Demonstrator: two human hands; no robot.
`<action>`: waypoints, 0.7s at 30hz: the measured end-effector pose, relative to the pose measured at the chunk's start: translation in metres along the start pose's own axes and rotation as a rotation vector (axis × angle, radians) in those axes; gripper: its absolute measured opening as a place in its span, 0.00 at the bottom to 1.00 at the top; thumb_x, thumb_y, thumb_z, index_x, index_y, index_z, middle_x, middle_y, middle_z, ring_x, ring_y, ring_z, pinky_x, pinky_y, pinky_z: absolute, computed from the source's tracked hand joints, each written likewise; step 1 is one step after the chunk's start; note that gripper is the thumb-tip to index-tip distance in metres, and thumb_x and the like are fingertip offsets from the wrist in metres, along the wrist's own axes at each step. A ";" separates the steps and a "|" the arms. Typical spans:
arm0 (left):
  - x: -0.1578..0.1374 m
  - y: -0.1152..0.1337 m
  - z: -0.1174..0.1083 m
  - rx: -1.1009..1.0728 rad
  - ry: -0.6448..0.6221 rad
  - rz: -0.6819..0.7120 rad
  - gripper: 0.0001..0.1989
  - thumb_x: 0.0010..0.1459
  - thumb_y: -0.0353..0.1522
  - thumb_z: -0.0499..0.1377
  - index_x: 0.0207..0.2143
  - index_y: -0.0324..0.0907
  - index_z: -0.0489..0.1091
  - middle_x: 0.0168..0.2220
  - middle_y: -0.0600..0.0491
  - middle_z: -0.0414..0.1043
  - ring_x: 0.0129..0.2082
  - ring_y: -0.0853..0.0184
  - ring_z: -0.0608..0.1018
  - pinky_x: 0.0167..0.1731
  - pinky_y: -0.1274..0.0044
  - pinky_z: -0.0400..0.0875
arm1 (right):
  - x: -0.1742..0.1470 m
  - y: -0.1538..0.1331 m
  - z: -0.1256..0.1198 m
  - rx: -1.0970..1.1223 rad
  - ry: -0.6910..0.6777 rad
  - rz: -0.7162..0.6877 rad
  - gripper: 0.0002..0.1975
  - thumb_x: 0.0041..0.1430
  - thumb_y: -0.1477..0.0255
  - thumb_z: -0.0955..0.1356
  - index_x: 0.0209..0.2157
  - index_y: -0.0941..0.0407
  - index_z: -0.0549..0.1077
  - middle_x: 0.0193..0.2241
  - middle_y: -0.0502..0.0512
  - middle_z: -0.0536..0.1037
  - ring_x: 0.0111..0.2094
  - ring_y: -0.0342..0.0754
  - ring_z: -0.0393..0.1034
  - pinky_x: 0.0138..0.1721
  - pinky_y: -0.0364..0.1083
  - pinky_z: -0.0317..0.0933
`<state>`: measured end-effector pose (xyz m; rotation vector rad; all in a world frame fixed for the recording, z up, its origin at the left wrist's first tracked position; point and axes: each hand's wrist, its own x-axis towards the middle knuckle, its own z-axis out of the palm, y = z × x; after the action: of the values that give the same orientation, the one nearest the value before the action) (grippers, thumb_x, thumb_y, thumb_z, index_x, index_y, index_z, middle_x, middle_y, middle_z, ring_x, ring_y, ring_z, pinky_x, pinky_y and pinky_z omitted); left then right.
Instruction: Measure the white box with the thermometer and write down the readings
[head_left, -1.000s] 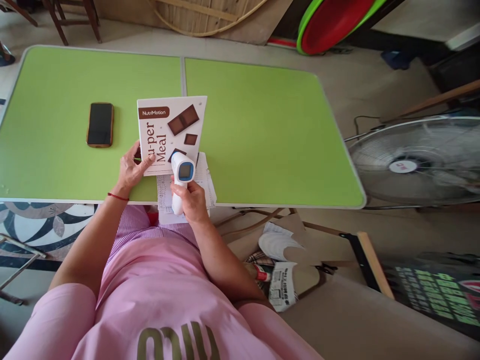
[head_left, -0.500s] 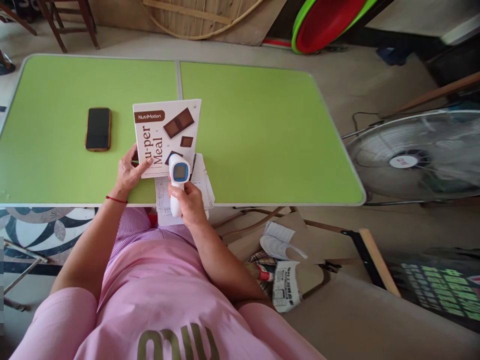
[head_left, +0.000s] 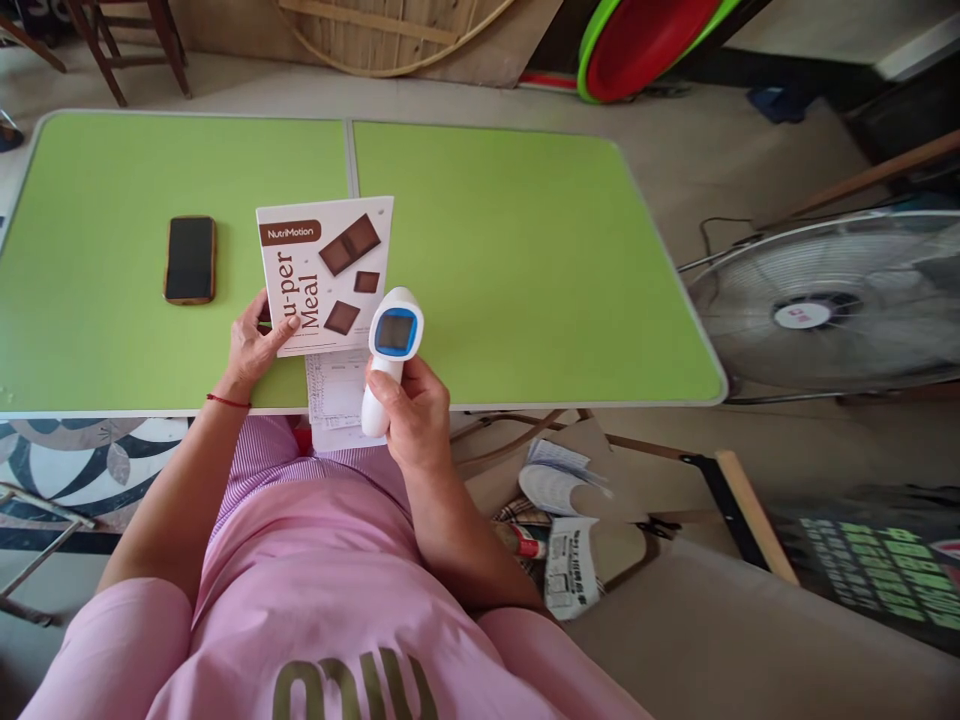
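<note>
My left hand (head_left: pixel 259 340) grips the lower left corner of a white box (head_left: pixel 352 300) printed with "NutriMotion" and chocolate pieces, its thumb on the front face. The box is held up over the table's near edge. My right hand (head_left: pixel 416 410) is wrapped round the handle of a white infrared thermometer (head_left: pixel 396 331), whose blue-framed screen faces me and looks dark. The thermometer is close to the box's lower right corner. Under both, printed papers (head_left: pixel 337 390) lie at the table edge and hang a little over it, partly hidden by the box and my right hand.
A phone (head_left: pixel 190 260) lies on the green folding table (head_left: pixel 510 270), left of the box. To the right stands a large fan (head_left: pixel 806 315). Below the table's right side, a chair holds loose papers (head_left: pixel 571 570). A red and green basin (head_left: pixel 645 45) leans at the back.
My right hand has moved the thermometer to the right, away from the front of the box and slightly up. A chocolate picture it covered now shows. The box stays in my left hand.
</note>
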<state>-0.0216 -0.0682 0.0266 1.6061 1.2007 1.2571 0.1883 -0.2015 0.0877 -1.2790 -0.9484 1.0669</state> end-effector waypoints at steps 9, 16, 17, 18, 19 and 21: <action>-0.003 -0.015 0.000 -0.041 0.045 0.000 0.48 0.52 0.72 0.72 0.56 0.43 0.80 0.51 0.40 0.89 0.47 0.50 0.90 0.44 0.64 0.85 | 0.045 0.036 -0.054 -0.535 0.125 -0.238 0.33 0.69 0.45 0.70 0.63 0.52 0.81 0.47 0.63 0.83 0.47 0.61 0.78 0.49 0.57 0.75; 0.039 -0.028 -0.007 -0.013 0.098 0.103 0.53 0.51 0.74 0.72 0.62 0.46 0.74 0.58 0.38 0.85 0.55 0.46 0.89 0.54 0.59 0.86 | 0.114 0.075 -0.127 -1.117 0.120 -0.185 0.32 0.69 0.57 0.70 0.68 0.59 0.79 0.52 0.74 0.84 0.56 0.71 0.76 0.58 0.68 0.75; 0.047 -0.030 -0.008 -0.016 0.093 0.115 0.53 0.51 0.74 0.72 0.63 0.46 0.73 0.59 0.37 0.84 0.57 0.45 0.88 0.56 0.58 0.86 | 0.118 0.076 -0.130 -1.131 0.106 -0.170 0.32 0.68 0.58 0.70 0.67 0.59 0.79 0.53 0.74 0.84 0.56 0.72 0.76 0.58 0.68 0.75; 0.055 -0.032 -0.009 -0.021 0.085 0.118 0.53 0.51 0.73 0.72 0.63 0.46 0.73 0.60 0.36 0.84 0.58 0.45 0.88 0.57 0.57 0.86 | 0.120 0.077 -0.131 -1.140 0.091 -0.157 0.32 0.67 0.59 0.71 0.67 0.60 0.79 0.54 0.75 0.84 0.57 0.72 0.76 0.59 0.68 0.75; 0.062 -0.034 -0.010 -0.025 0.073 0.114 0.53 0.51 0.73 0.72 0.63 0.47 0.72 0.61 0.36 0.83 0.59 0.44 0.87 0.57 0.57 0.86 | 0.122 0.077 -0.132 -1.143 0.076 -0.149 0.32 0.66 0.60 0.71 0.67 0.60 0.79 0.54 0.76 0.84 0.57 0.72 0.76 0.60 0.68 0.74; 0.070 -0.037 -0.012 -0.036 0.040 0.101 0.53 0.50 0.73 0.72 0.63 0.47 0.72 0.62 0.35 0.82 0.61 0.43 0.87 0.58 0.56 0.86 | 0.122 0.077 -0.131 -1.142 0.046 -0.145 0.32 0.67 0.60 0.72 0.67 0.60 0.79 0.55 0.76 0.84 0.57 0.73 0.76 0.60 0.69 0.74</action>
<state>-0.0357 0.0098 0.0127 1.6396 1.1277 1.3728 0.3393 -0.1181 -0.0028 -2.0674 -1.6821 0.3091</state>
